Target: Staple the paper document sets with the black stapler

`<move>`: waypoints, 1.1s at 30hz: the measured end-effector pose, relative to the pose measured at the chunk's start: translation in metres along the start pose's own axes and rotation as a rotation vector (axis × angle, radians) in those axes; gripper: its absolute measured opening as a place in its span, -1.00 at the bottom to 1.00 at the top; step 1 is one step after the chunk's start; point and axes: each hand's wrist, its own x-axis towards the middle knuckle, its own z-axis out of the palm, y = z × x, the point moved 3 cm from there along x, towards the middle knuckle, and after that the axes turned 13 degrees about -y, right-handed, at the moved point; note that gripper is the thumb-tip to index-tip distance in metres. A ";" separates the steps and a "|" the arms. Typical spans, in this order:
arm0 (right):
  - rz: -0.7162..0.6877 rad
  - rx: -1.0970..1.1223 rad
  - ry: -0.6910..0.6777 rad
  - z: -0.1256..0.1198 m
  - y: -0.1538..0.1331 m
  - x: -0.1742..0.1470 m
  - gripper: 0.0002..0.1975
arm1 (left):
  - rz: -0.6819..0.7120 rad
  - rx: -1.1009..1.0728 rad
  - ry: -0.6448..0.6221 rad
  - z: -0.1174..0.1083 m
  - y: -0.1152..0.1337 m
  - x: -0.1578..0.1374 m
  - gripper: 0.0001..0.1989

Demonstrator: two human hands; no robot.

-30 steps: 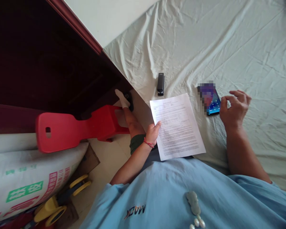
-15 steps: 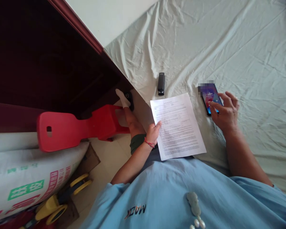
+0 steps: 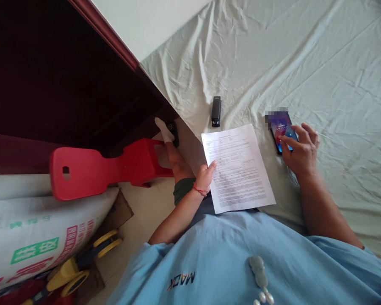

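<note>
Both hands are busy with separate things: the left hand [image 3: 205, 176] pinches the left edge of a printed paper [image 3: 239, 180], thumb on top, while the right hand [image 3: 301, 148] is loosely spread over a lit phone [image 3: 283, 123], its thumb reaching across the screen. That phone lies on the pale cloth [image 3: 288, 51] to the right of the paper, apart from it; the paper is tilted a little, its lower edge over the person's lap and its upper part by the border of the cloth. As far as can be judged, taking hold of the paper and waking the screen are done, whereas entry on the phone looks only under way, since the display shows what seems to be a row of small marks, as on a lock screen. A black stapler [image 3: 216, 111] lies on the cloth just beyond the paper's top edge, touched by neither of the hands, and no staple can be made out in the paper, so any fastening appears not yet done. Much is hard to read: the left fingers are hidden beneath the paper, and whether one page or several are held cannot be told. The print is too small to make out apart from its layout of lines. A blocky blur covers the phone's upper left corner, the thumb and fingers hide part of the display, and whether the thumb presses or merely hovers is unclear.
</note>
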 end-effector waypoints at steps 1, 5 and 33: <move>-0.008 0.000 0.025 0.002 0.002 0.000 -0.72 | 0.001 -0.008 -0.006 0.001 0.000 0.000 -0.18; -0.008 -0.009 0.033 0.006 0.005 0.001 -0.74 | 0.001 -0.007 -0.002 0.002 0.002 -0.001 -0.18; -0.231 0.201 0.180 -0.015 -0.031 -0.008 -0.80 | -0.016 -0.031 0.011 0.001 0.000 0.001 -0.18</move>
